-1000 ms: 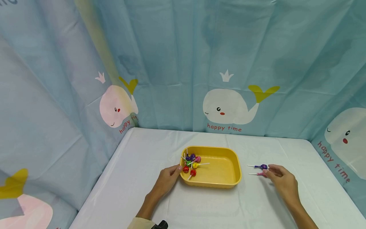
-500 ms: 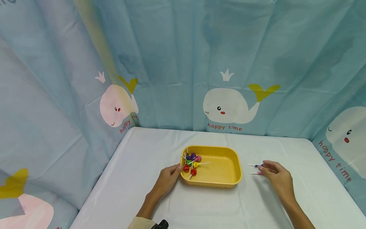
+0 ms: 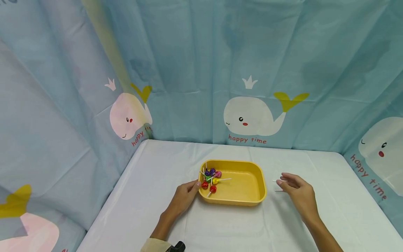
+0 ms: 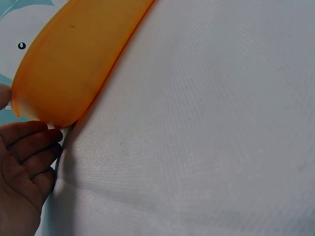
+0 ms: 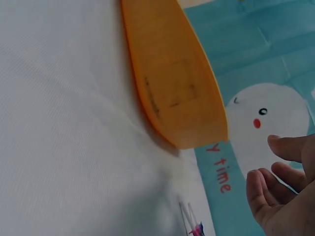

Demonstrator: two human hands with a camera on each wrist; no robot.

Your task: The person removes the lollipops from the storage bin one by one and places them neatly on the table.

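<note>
My left hand (image 3: 184, 197) holds the left end of a yellow plastic tray (image 3: 244, 187), thumb at the rim and fingers against the outer wall, as the left wrist view shows. Several wrapped lollipops, among them a red lollipop (image 3: 213, 189) and a yellow lollipop (image 3: 215, 181), lie bunched in the tray's left side. To the right of the tray, my right hand (image 3: 300, 197) hovers over two lollipops (image 5: 197, 230) on the table. It hides their heads in the head view, leaving the white sticks showing. In the right wrist view its thumb and loosely bent fingers stand apart around nothing.
A white cloth covers the table (image 3: 132, 210). Blue curtains (image 3: 189, 70) printed with whales hang behind it and at both sides. A dark object (image 3: 179, 246) sits by my left sleeve (image 3: 155, 245).
My right hand has drifted left and slightly away from me, and now covers the heads of the two table lollipops. The left hand and tray have stayed put.
</note>
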